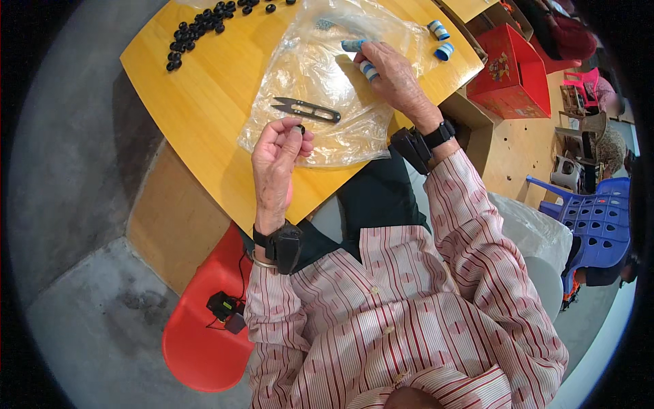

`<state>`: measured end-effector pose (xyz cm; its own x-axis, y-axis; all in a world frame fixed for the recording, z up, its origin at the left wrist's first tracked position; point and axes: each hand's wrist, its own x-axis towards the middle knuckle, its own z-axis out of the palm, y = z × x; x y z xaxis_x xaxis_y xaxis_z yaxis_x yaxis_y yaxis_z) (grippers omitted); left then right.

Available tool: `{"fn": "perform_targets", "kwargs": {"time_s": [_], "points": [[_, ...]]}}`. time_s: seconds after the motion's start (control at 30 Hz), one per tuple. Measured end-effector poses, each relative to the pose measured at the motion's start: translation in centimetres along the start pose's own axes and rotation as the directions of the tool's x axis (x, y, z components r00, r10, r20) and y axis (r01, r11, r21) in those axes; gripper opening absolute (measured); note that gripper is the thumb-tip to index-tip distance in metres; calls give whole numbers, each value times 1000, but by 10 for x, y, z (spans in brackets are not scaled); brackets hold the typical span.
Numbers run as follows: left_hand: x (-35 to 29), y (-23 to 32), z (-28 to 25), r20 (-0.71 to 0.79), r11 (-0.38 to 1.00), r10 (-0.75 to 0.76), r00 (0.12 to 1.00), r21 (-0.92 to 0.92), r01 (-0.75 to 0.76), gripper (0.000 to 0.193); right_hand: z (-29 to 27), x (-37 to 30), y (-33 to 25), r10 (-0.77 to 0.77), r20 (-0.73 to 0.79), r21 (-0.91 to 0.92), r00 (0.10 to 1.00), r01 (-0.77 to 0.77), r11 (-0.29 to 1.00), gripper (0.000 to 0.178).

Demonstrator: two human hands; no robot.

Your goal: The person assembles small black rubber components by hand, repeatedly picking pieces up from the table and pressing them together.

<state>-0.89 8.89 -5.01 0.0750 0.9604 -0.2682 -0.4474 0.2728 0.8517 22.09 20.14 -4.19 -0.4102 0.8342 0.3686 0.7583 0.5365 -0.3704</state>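
Over a clear bag [293, 82], left hand [276, 153] pinches black piece [301, 129], right hand [396, 78] seemingly blue tube [351, 46].

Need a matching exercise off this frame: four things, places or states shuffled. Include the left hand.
Column A
1. Black metal snips
2. Small black round pieces, loose group
3. Two short blue-and-white tubes
4. Left hand

Column B
a. Near the right edge of the yellow table
b. Pinching a single small black round piece
c. Lying on the clear plastic sheet
d. Scattered toward the far left of the yellow table

Pairs: 1-c, 2-d, 3-a, 4-b
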Motion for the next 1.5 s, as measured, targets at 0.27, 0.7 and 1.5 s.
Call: {"fn": "perform_targets", "kwargs": {"time_s": [0.27, 0.7, 1.5], "points": [[-1, 1, -2, 16, 998, 1, 1000, -68, 0, 24, -18, -20, -60, 102, 102, 505, 990, -140, 852, 28], [-7, -2, -3, 81, 970, -7, 997, -243, 27, 23, -11, -34, -104, 63, 183, 634, 981, -166, 755, 28], [-9, -3, 1, 73, 986, 3, 997, -166, 9, 22, -11, -27, -109, -119, 76, 415, 990, 77, 907, 22]]}}
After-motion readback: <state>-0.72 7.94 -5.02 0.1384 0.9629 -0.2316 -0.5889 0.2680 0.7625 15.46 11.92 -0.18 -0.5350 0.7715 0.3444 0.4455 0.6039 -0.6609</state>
